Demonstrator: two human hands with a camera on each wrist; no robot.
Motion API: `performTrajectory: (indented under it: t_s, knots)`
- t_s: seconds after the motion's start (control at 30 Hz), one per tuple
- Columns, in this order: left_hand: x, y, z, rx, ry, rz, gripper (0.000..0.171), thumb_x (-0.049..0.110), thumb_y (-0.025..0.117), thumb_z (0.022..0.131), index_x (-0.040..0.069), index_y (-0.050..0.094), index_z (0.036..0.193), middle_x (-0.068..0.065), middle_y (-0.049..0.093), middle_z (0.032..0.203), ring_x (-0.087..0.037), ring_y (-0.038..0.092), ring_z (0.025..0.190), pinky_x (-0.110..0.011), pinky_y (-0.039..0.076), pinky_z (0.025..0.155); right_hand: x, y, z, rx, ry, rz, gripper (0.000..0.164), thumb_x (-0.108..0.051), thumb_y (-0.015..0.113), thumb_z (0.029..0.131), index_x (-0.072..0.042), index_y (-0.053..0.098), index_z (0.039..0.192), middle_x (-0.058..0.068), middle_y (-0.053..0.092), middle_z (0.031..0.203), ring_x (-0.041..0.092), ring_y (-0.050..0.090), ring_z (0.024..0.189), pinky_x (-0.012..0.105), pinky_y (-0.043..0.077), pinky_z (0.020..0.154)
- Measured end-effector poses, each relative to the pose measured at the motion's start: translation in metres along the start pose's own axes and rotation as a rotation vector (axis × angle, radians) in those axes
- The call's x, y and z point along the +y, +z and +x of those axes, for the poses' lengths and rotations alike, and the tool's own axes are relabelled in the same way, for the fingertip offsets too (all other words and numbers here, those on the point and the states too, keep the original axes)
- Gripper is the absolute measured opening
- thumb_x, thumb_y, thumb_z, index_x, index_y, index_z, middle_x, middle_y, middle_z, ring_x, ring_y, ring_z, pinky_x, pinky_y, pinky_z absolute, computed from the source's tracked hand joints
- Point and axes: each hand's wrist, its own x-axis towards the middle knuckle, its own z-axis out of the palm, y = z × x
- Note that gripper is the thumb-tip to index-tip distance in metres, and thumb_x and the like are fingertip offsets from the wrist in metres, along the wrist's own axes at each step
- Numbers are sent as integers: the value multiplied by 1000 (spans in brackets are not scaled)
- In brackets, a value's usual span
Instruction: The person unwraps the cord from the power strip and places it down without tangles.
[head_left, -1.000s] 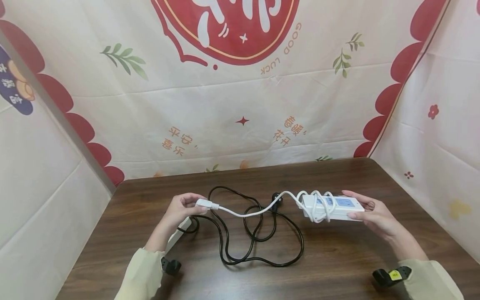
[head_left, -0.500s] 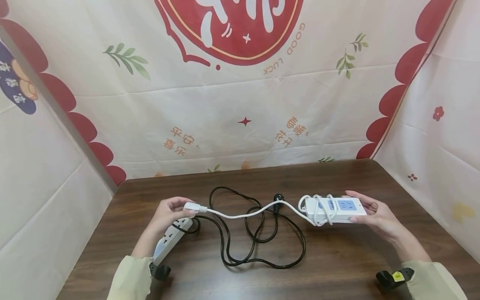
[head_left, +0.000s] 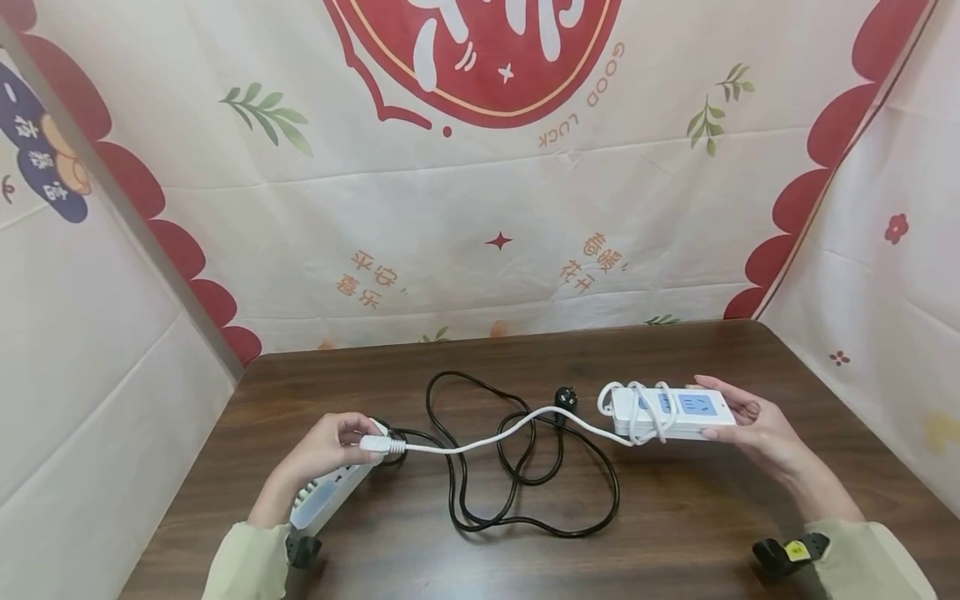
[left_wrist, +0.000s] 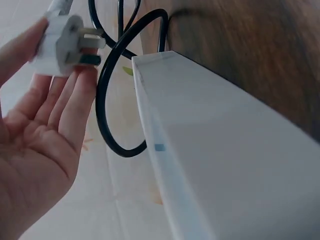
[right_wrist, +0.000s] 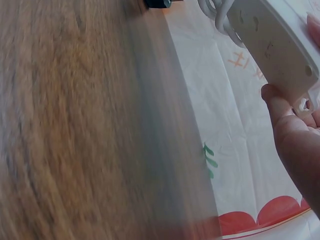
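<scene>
My left hand [head_left: 330,450] pinches a white three-pin plug [head_left: 381,444] between thumb and fingers; its metal pins show in the left wrist view, where the plug [left_wrist: 62,45] is turned toward the black cord. From it a white cord [head_left: 487,439] runs in a loose sag to a small white power strip [head_left: 678,413] with blue socket faces. Several turns of that cord wrap the strip's left end. My right hand [head_left: 757,425] grips the strip's right end above the table, and its underside faces the right wrist camera. Beneath my left forearm lies a longer white power strip [head_left: 337,492], partly hidden.
A black cord [head_left: 540,525] lies in loose loops across the middle of the brown table [head_left: 675,533], ending in a black plug [head_left: 566,399]. Printed cloth [head_left: 450,192] stands behind the table and along both sides.
My left hand has moved left and toward me with the white plug, drawing the white cord out longer. More of the long strip shows now. My right hand holds nearly the same place.
</scene>
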Motion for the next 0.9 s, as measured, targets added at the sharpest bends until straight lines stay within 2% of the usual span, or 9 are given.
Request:
performTrajectory:
  t_s: [0.1, 0.23, 0.3, 0.4, 0.57, 0.77, 0.9]
  knots:
    - [5, 1, 1, -74, 36, 46, 28, 6, 76, 71, -1, 62, 94, -12, 63, 94, -22, 62, 88, -29, 50, 71, -1, 2, 2, -14, -5, 0, 62, 19, 55, 76, -14, 50, 129, -4, 57, 123, 10, 58, 102, 22, 48, 80]
    - [10, 0, 4, -172, 57, 82, 32, 2, 73, 71, -5, 61, 100, -19, 63, 101, -32, 60, 98, -38, 48, 83, -2, 5, 4, -25, -19, 8, 63, 20, 55, 76, -14, 51, 128, -3, 58, 122, 10, 59, 101, 22, 48, 79]
    - [14, 0, 7, -185, 61, 98, 33, 2, 72, 73, -6, 60, 102, -21, 62, 104, -35, 57, 103, -42, 46, 87, -2, 6, 5, -28, -26, 13, 63, 21, 54, 75, -14, 51, 128, -3, 58, 122, 10, 59, 101, 22, 48, 79]
    - [25, 4, 16, -148, 75, 120, 32, 7, 71, 76, -5, 61, 104, -20, 63, 104, -33, 58, 101, -42, 47, 85, -2, 7, 5, -28, -34, 19, 64, 22, 54, 75, -13, 51, 128, -2, 59, 121, 10, 59, 101, 22, 48, 79]
    - [48, 28, 41, -110, 123, 131, 30, 14, 68, 80, 0, 61, 106, -12, 65, 100, -22, 61, 93, -33, 49, 78, -2, 7, 5, -19, -42, 1, 65, 24, 53, 74, -13, 52, 127, -3, 59, 120, 10, 60, 99, 22, 48, 79]
    - [76, 64, 71, -161, 172, 143, 32, 20, 69, 81, 3, 62, 107, -4, 65, 98, -16, 62, 90, -27, 49, 76, -2, 11, 6, -31, -58, 11, 64, 23, 53, 74, -13, 52, 126, -2, 59, 120, 10, 60, 99, 22, 49, 79]
    - [93, 83, 87, -191, 217, 143, 32, 19, 69, 81, 4, 61, 108, -8, 65, 100, -16, 62, 91, -26, 48, 80, -3, 14, 6, -19, -46, 3, 64, 23, 54, 74, -14, 53, 126, -3, 59, 119, 10, 60, 98, 23, 49, 78]
